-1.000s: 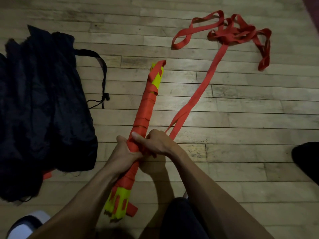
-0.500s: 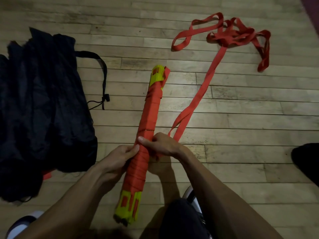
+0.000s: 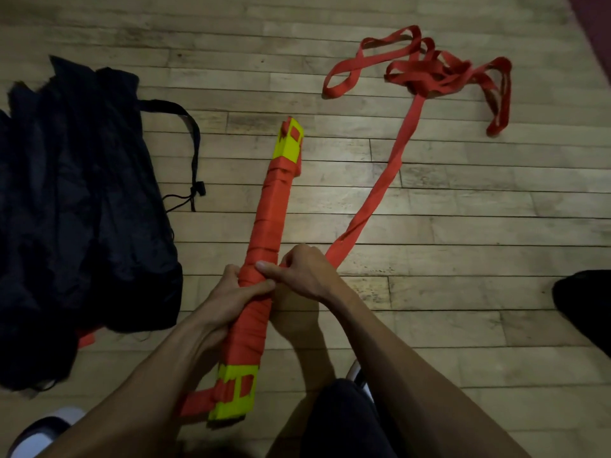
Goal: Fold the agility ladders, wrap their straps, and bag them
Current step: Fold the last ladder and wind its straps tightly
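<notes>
Both hands are clamped on a folded agility ladder bundle (image 3: 267, 226), a long stack of yellow rungs wound along most of its length with red strap. The left hand (image 3: 231, 297) grips the bundle around its middle from the left side, thumb lying across the top of the wrapping. The right hand (image 3: 304, 272) sits just beyond and to the right of it, touching it at the thumbs, and pinches the strap against the bundle with its thumb pressed flat on the wrap.

The bundle runs from near the person's lap, where a yellow end with red patches shows below the left hand, away to a second yellow end beyond both hands. A short red tab sticks out leftward from the near end.

From under the right hand the loose red strap (image 3: 380, 190) leads away and to the right across the wooden floor (image 3: 479, 226), ending in a tangled pile of loops (image 3: 439, 77) well beyond the hands.

To the left of the left hand lies a crumpled black drawstring bag (image 3: 82, 209), its cord and toggle (image 3: 198, 190) trailing toward the bundle without touching it. A scrap of red peeks out from under the bag's near edge.
</notes>
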Demonstrator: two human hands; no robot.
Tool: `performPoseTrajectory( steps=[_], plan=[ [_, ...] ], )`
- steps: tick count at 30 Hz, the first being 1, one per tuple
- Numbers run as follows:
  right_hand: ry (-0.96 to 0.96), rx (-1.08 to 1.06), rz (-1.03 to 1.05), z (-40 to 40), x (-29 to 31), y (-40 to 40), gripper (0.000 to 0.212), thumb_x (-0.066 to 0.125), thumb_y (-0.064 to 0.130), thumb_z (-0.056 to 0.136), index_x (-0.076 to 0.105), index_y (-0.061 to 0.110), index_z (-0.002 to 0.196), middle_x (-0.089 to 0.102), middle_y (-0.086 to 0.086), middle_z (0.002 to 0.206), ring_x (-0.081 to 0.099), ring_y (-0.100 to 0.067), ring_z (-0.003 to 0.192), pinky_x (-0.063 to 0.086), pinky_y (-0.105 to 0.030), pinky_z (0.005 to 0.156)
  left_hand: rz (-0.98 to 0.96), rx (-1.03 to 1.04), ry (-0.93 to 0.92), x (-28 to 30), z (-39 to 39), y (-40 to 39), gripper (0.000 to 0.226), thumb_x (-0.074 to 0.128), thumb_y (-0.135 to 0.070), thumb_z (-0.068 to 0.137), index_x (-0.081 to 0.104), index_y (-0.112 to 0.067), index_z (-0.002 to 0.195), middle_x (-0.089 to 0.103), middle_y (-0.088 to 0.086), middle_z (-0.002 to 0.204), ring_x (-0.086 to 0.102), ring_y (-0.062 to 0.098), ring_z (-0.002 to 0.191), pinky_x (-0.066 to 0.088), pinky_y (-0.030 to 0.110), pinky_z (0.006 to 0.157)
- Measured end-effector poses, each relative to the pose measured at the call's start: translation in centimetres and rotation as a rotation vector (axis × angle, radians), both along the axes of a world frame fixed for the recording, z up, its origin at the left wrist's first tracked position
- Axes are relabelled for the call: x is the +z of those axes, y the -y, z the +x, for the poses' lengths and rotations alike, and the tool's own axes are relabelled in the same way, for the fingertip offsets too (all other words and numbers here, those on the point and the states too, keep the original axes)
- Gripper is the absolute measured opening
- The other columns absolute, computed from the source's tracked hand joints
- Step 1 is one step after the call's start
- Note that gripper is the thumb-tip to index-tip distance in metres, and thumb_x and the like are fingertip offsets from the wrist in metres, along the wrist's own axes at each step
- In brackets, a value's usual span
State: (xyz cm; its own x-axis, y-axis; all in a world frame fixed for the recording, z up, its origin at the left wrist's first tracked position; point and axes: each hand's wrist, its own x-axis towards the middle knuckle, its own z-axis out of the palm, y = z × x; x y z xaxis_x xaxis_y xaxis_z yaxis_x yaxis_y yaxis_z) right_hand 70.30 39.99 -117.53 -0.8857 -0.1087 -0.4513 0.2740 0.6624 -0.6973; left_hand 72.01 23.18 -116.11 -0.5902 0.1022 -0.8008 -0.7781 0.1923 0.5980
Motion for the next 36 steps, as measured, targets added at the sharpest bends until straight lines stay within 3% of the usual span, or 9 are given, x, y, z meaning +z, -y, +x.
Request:
performPoseTrajectory(
  steps=[5, 7, 11, 17, 21, 25, 30, 32, 36],
  plan=[
    [0.059, -0.064, -0.06, -0.1, 0.3, -0.6, 0.084, 0.041, 0.072, 0.092, 0.07, -0.002, 0.065, 0.064, -0.011, 0.053, 0.06, -0.018, 0.048, 0.053, -0.035, 0.069, 0.418, 0.322, 0.166, -0.3, 0.3, 0.5, 0.033, 0.05, -0.032, 0.102, 0.056, -0.004, 0.119, 0.065, 0.018, 0.096, 0.066, 0.026, 0.079, 0.059, 0.039, 0.068],
    [0.071, -0.083, -0.041, -0.3, 0.3, -0.2, 0.089, 0.03, 0.082, 0.087, 0.067, 0.005, 0.061, 0.068, -0.014, 0.059, 0.067, -0.022, 0.058, 0.055, -0.038, 0.076, 0.269, 0.309, 0.038, -0.4, 0.3, 0.0, 0.019, 0.058, -0.022, 0.099, 0.052, -0.008, 0.111, 0.065, 0.021, 0.099, 0.068, 0.027, 0.079, 0.059, 0.037, 0.063],
    [0.076, -0.037, -0.022, -0.4, 0.1, 0.9, 0.066, 0.042, 0.081, 0.084, 0.06, 0.02, 0.068, 0.071, -0.016, 0.082, 0.069, -0.032, 0.077, 0.057, -0.041, 0.075, -0.022, 0.125, -0.154, 0.4, 0.2, -1.5, 0.045, 0.076, -0.005, 0.084, 0.052, -0.015, 0.121, 0.063, 0.007, 0.087, 0.07, 0.008, 0.061, 0.052, 0.021, 0.048],
    [0.135, -0.118, -0.149, -0.3, 0.3, -0.1, 0.055, 0.057, 0.062, 0.091, 0.06, 0.017, 0.06, 0.06, -0.002, 0.056, 0.061, -0.02, 0.057, 0.047, -0.031, 0.06, 0.232, 0.072, -0.023, 0.7, 0.1, -1.2, 0.034, 0.065, -0.022, 0.093, 0.065, -0.004, 0.122, 0.074, 0.016, 0.107, 0.074, 0.015, 0.082, 0.059, 0.026, 0.064],
    [0.15, -0.029, -0.203, -0.5, 1.4, -0.4, 0.054, 0.053, 0.062, 0.094, 0.059, 0.019, 0.061, 0.061, 0.0, 0.051, 0.061, -0.016, 0.048, 0.052, -0.03, 0.058, 0.358, 0.004, 0.111, 0.7, 0.4, -0.5, 0.043, 0.063, -0.033, 0.092, 0.064, -0.001, 0.12, 0.072, 0.024, 0.105, 0.071, 0.036, 0.091, 0.061, 0.043, 0.076],
    [0.174, 0.117, 0.011, -1.2, 2.0, -1.5, 0.069, 0.046, 0.074, 0.089, 0.061, 0.012, 0.061, 0.064, -0.006, 0.053, 0.066, -0.02, 0.05, 0.057, -0.035, 0.064, 0.037, -0.045, -0.097, -0.1, -0.1, -0.9, 0.038, 0.074, -0.025, 0.088, 0.062, -0.006, 0.119, 0.074, 0.017, 0.092, 0.073, 0.036, 0.08, 0.06, 0.053, 0.075],
    [0.113, 0.051, -0.002, -0.6, 1.6, 0.1, 0.054, 0.044, 0.071, 0.092, 0.051, 0.027, 0.063, 0.065, -0.01, 0.078, 0.057, -0.024, 0.065, 0.05, -0.034, 0.073, -0.3, -0.25, -0.214, 0.2, 0.2, -1.7, 0.047, 0.079, -0.027, 0.075, 0.049, -0.019, 0.11, 0.068, 0.008, 0.095, 0.07, 0.024, 0.08, 0.059, 0.041, 0.065],
    [0.144, 0.018, 0.001, -0.3, 1.0, 0.2, 0.056, 0.042, 0.075, 0.09, 0.054, 0.025, 0.066, 0.068, -0.013, 0.083, 0.063, -0.027, 0.072, 0.052, -0.036, 0.074, -0.213, -0.21, -0.186, 0.1, 0.9, -2.1, 0.041, 0.075, -0.023, 0.086, 0.043, -0.016, 0.111, 0.065, 0.009, 0.1, 0.068, 0.022, 0.083, 0.056, 0.037, 0.065],
    [0.236, -0.011, -0.114, -0.4, 0.3, -1.1, 0.064, 0.045, 0.069, 0.093, 0.061, 0.014, 0.066, 0.063, -0.007, 0.065, 0.06, -0.02, 0.059, 0.048, -0.032, 0.067, 0.272, 0.222, 0.058, 0.4, 1.4, -2.4, 0.033, 0.054, -0.032, 0.101, 0.051, -0.004, 0.119, 0.061, 0.013, 0.096, 0.066, 0.018, 0.073, 0.056, 0.034, 0.06]
  ],
)
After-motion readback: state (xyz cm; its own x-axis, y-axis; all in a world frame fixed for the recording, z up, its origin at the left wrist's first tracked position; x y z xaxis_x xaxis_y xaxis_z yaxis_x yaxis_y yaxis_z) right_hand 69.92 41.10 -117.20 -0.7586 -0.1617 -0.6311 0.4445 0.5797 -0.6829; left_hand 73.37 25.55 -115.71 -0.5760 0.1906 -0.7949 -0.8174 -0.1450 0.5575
